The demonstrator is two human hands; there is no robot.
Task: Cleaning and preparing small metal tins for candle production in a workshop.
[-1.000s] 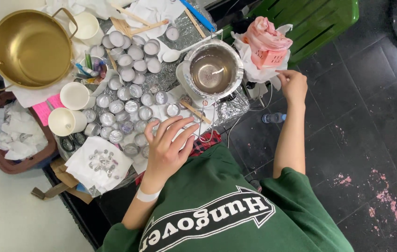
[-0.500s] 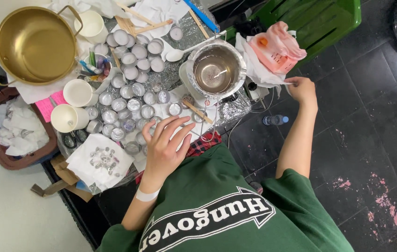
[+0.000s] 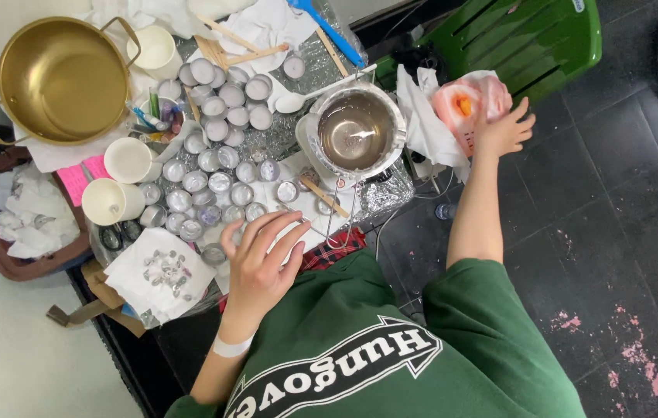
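1. Since a second ago, the right hand has travelled outward and now presses on the pink plastic bag at the far right edge of the surface; the left hand has scarcely shifted.
2. Right-hand fingers are spread flat against the bag, not closed around it.
3. Left-hand fingers lie loosely open on white paper, just beside the small tealight cups, gripping nothing.
4. Judging by its crumpled look, the bag is light, soft and slippery; gathering its bunched top should hold better than a flat palm.
5. Beside the bag stands the steel pitcher, close enough to be knocked.
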